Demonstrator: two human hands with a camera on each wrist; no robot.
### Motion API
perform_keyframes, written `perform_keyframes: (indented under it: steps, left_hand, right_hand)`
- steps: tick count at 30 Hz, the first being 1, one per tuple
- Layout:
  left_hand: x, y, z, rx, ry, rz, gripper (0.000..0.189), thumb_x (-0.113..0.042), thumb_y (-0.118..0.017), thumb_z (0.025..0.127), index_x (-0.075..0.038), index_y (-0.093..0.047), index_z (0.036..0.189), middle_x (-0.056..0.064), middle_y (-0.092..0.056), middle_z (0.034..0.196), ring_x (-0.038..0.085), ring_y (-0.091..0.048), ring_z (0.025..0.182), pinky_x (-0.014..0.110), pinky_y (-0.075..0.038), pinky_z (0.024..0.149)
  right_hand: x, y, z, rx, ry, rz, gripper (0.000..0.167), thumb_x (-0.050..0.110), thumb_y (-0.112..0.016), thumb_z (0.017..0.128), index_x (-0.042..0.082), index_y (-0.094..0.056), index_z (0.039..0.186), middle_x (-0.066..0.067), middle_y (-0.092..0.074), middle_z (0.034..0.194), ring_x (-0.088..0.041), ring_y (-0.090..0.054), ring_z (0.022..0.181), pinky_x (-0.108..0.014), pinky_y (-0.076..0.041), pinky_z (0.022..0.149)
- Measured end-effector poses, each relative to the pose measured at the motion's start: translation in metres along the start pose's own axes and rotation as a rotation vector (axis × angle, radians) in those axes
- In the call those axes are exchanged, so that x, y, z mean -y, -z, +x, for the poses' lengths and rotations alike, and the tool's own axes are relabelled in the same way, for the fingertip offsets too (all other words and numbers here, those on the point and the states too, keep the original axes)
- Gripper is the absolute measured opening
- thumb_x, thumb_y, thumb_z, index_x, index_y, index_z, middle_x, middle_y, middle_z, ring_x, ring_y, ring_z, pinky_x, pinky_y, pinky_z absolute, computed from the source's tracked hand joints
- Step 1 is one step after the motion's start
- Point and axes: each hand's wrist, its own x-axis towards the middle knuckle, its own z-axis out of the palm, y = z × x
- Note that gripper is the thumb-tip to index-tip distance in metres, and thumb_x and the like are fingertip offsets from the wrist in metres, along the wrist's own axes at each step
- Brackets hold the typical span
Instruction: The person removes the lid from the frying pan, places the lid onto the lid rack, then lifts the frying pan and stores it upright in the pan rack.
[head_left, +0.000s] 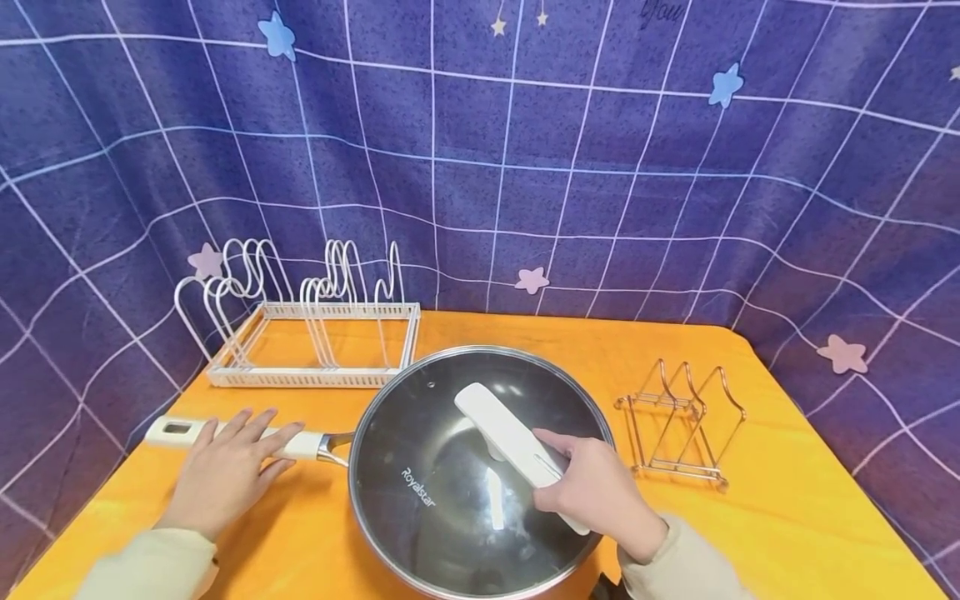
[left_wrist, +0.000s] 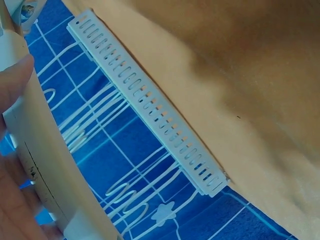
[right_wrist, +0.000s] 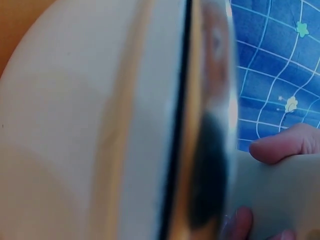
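Note:
A wok [right_wrist: 60, 115] with a white outer side stands at the front middle, covered by a dark glass lid [head_left: 450, 508] with a steel rim. My right hand [head_left: 596, 487] grips the near right end of the lid's long white handle [head_left: 510, 433], thumb on one side and fingers on the other. To the left, my left hand [head_left: 228, 475] lies across the wok's pale handle [head_left: 303, 444]. Its fingers reach over the top, spread and fairly straight, while the thumb sits at the near side. In the left wrist view, the thumb [left_wrist: 15, 80] overlaps that handle's edge.
Behind the left hand stands a white dish rack [head_left: 300, 377] with tall wire loops. A small metal wire rack [head_left: 678, 467] is to the right of the wok. An orange cloth covers the table [head_left: 795, 517]; a blue gridded curtain [head_left: 480, 192] hangs behind.

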Motion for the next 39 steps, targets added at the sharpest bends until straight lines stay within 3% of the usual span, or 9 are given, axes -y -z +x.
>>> perform_keyframes:
  steps: [6, 12, 21, 29, 39]
  left_hand:
    - [0.0048, 0.0023, -0.0047, 0.002, 0.012, 0.007, 0.050, -0.029, -0.077, 0.071, -0.017, -0.066, 0.119, 0.024, -0.060, 0.121, 0.049, -0.052, 0.111, 0.068, -0.031, 0.094]
    - [0.0082, 0.0052, -0.0047, -0.001, 0.022, 0.015, 0.049, -0.029, -0.077, 0.070, -0.017, -0.067, 0.117, 0.024, -0.061, 0.119, 0.050, -0.052, 0.110, 0.069, -0.031, 0.093]
    - [0.0078, 0.0039, -0.0014, 0.048, 0.042, -0.002, 0.048, -0.030, -0.076, 0.073, -0.017, -0.066, 0.118, 0.026, -0.059, 0.121, 0.051, -0.050, 0.112, 0.070, -0.029, 0.094]
    - [0.0052, 0.0002, -0.0008, 0.034, 0.045, -0.025, 0.048, -0.030, -0.074, 0.074, -0.016, -0.065, 0.119, 0.027, -0.057, 0.123, 0.052, -0.048, 0.113, 0.069, -0.029, 0.094]
    - [-0.0003, -0.0015, 0.0024, 0.070, 0.051, -0.025, 0.047, -0.031, -0.076, 0.075, -0.016, -0.066, 0.119, 0.025, -0.056, 0.126, 0.053, -0.047, 0.114, 0.070, -0.028, 0.094]
  right_hand:
    - [0.0037, -0.0017, 0.0022, 0.013, 0.032, 0.005, 0.070, 0.010, -0.071, 0.051, 0.012, -0.067, 0.121, 0.004, -0.062, 0.065, -0.012, -0.051, 0.059, -0.028, -0.041, 0.049]
    - [0.0069, -0.0046, 0.0035, -0.017, 0.033, 0.015, 0.067, 0.009, -0.075, 0.050, 0.012, -0.070, 0.117, 0.003, -0.066, 0.074, -0.013, -0.052, 0.067, -0.027, -0.042, 0.053]
    - [0.0038, -0.0063, 0.0031, -0.075, 0.050, 0.001, 0.063, 0.010, -0.074, 0.050, 0.014, -0.072, 0.112, 0.003, -0.067, 0.076, -0.012, -0.052, 0.066, -0.027, -0.042, 0.053]
    - [0.0000, -0.0073, 0.0007, -0.102, 0.053, -0.009, 0.061, 0.011, -0.075, 0.049, 0.014, -0.073, 0.109, 0.002, -0.068, 0.079, -0.012, -0.053, 0.066, -0.027, -0.043, 0.055]
    - [-0.0010, -0.0039, -0.0044, -0.126, 0.036, -0.011, 0.060, 0.011, -0.074, 0.048, 0.016, -0.074, 0.108, 0.005, -0.068, 0.076, -0.011, -0.052, 0.064, -0.027, -0.041, 0.052]
